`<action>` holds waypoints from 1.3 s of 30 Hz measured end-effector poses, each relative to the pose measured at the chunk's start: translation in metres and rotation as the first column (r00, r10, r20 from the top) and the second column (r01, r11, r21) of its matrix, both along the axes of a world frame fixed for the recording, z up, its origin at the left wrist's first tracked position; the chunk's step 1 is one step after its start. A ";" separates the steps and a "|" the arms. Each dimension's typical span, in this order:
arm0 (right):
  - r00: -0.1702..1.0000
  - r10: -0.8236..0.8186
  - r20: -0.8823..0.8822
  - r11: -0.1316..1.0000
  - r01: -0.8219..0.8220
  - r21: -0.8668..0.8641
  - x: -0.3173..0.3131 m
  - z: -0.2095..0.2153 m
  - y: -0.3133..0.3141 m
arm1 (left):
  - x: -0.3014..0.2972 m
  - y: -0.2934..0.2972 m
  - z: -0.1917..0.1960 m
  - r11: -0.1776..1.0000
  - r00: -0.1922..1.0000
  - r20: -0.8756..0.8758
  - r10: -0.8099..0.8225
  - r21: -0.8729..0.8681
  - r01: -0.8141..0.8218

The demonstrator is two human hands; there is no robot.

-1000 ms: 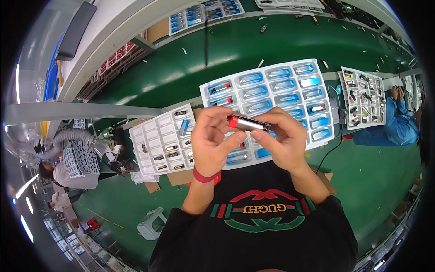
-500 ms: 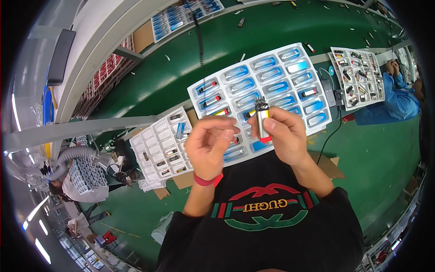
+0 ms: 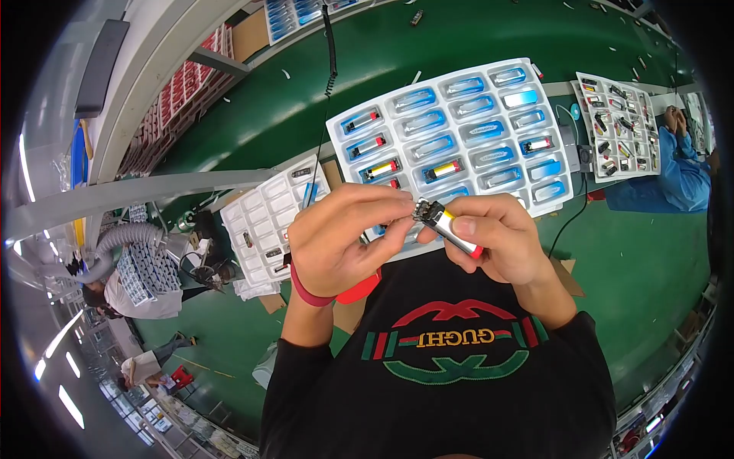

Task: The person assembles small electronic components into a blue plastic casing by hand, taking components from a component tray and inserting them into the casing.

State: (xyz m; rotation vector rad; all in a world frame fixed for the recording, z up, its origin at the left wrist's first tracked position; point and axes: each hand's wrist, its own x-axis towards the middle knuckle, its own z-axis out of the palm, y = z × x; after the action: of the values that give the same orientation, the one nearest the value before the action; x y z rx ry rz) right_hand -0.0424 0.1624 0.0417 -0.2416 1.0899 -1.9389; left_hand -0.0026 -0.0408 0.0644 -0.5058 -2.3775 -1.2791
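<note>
Green counter spans the top of the view. White compartment tray lies near its front edge, pockets tinted blue, several holding small cells. Hands raised in front of the tray: left hand pinches the wired end of a slim silver cell (yellow band, red tip, tilted down to the right); right hand grips its body.

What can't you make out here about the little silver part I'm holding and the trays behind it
Head view:
- silver part: underside hidden by right hand; dark end detail too small.
- left hand fingertips cover the contact point.
- large white tray: near edge hidden behind both hands.
- far tray: contents too small.
</note>
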 end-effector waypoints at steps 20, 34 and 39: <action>0.995 0.056 0.081 0.998 -0.058 0.016 0.010 -0.009 -0.002 | 0.011 -0.013 -0.005 0.964 0.978 -0.175 -0.112 -0.257 0.065; 0.992 0.098 0.082 0.995 -0.097 -0.016 0.010 -0.008 0.000 | 0.018 -0.004 -0.012 0.999 0.998 -0.068 0.007 -0.039 -0.010; 0.993 0.066 0.103 0.998 -0.067 0.006 0.012 -0.008 -0.002 | 0.022 -0.001 -0.011 0.997 0.991 0.131 -0.009 0.081 -0.001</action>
State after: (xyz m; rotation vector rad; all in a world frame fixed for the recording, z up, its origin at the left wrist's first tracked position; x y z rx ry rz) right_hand -0.0306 0.1609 0.0335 -0.1692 1.0110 -1.8659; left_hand 0.0191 -0.0422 0.0534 -0.4139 -2.4195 -1.4451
